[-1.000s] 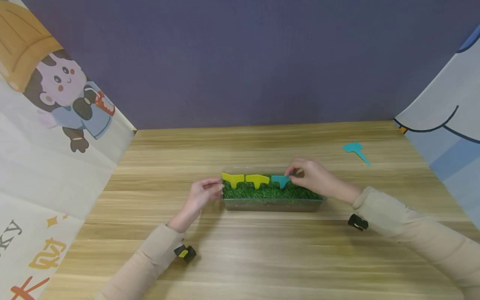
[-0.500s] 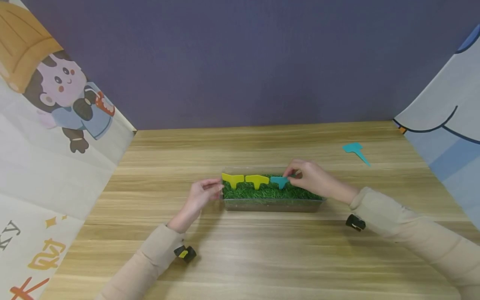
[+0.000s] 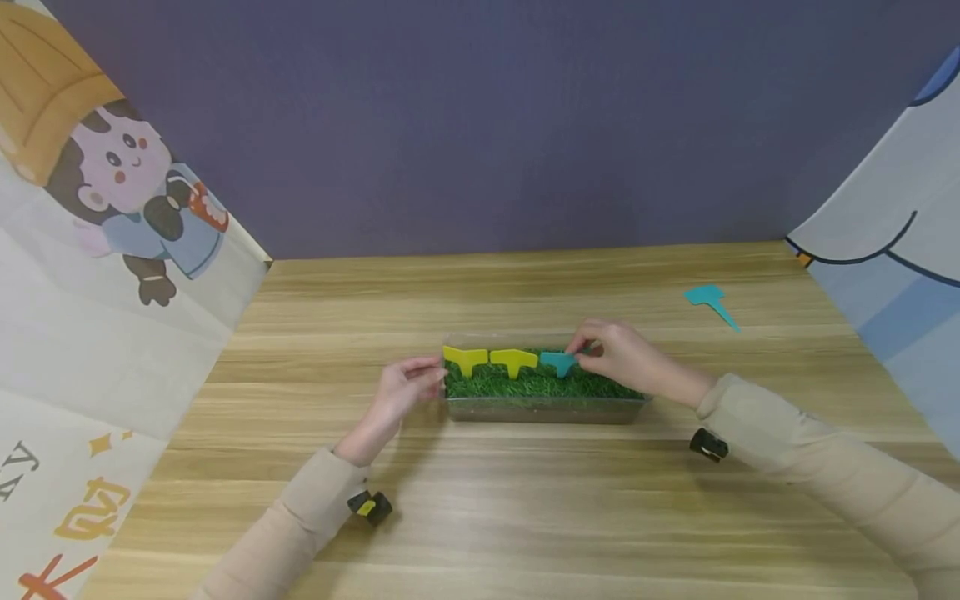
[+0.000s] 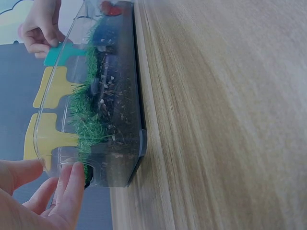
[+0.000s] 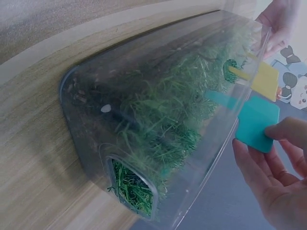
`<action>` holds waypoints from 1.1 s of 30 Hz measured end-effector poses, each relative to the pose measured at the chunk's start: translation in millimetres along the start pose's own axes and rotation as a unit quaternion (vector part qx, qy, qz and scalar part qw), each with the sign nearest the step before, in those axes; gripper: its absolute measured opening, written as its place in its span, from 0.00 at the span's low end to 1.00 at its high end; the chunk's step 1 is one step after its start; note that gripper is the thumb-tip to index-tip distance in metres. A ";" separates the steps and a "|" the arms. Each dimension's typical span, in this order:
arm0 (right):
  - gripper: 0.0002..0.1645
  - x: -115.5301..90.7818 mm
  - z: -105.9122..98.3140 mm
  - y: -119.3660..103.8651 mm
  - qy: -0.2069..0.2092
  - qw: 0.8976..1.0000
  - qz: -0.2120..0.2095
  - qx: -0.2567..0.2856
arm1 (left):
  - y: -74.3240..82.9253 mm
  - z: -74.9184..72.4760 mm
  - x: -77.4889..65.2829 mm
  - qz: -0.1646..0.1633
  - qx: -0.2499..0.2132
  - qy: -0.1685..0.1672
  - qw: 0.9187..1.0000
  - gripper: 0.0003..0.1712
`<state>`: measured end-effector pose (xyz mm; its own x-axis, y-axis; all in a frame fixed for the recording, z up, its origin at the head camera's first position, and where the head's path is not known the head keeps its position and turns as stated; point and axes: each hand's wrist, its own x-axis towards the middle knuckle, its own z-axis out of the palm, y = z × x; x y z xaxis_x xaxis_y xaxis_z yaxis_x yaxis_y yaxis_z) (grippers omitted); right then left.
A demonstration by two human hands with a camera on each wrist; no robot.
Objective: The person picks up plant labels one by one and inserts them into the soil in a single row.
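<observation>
A clear planter box [image 3: 547, 410] with green artificial grass [image 3: 517, 387] over dark soil stands mid-table. Two yellow plant labels, one at the left end [image 3: 467, 360] and one beside it [image 3: 513, 362], stand upright in the grass. To their right is a blue plant label [image 5: 258, 123], its stem down in the grass. My right hand [image 3: 617, 354] pinches that label's head between thumb and fingers. At the box's left end my left hand [image 3: 401, 392] rests its fairly straight fingers [image 4: 72, 191] against the end wall, thumb near the rim.
Another blue plant label [image 3: 712, 304] lies flat on the wooden table [image 3: 525, 508] at the back right. A dark panel [image 3: 487, 125] rises behind the table, with printed cloths at the left [image 3: 60, 333] and right [image 3: 892, 317].
The blue label and my right hand have shifted very slightly left toward the yellow labels. My left hand stays at the box's end.
</observation>
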<state>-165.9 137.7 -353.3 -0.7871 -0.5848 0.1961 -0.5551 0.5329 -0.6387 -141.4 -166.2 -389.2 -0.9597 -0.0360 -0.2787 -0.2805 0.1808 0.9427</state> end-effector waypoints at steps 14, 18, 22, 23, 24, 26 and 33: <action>0.08 -5.5 7.7 4.1 0.023 0.999 -0.020 -0.041 | 0.3 -0.3 -0.6 0.001 0.000 -0.002 1.000 0.19; 0.08 -4.8 6.7 5.8 0.025 0.999 -0.020 -0.037 | 1.1 -0.2 -0.8 0.004 -0.001 -0.001 1.000 0.19; 0.08 -5.1 5.3 6.7 0.025 0.999 -0.016 -0.036 | 1.2 -0.1 -0.9 0.002 -0.001 0.000 1.000 0.19; 0.08 -5.4 5.0 7.1 0.024 0.999 -0.015 -0.036 | 1.1 -0.1 -0.9 0.002 0.000 0.000 1.000 0.19; 0.08 -5.8 4.9 7.5 0.024 0.999 -0.015 -0.038 | 1.0 -0.1 -0.9 0.003 0.000 0.000 1.000 0.19; 0.08 -6.6 4.7 8.1 0.023 0.999 -0.011 -0.041 | 0.8 -0.1 -0.9 0.005 0.001 0.000 1.000 0.19; 0.10 -10.1 2.7 8.9 0.021 0.999 0.008 -0.045 | -0.4 -0.4 -0.5 0.008 0.003 -0.002 1.000 0.19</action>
<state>-162.2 146.7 -363.0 -0.8052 -0.5510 0.2191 -0.5633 0.5951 -0.5732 -140.8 -166.7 -389.4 -0.9639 -0.0294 -0.2646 -0.2654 0.1867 0.9459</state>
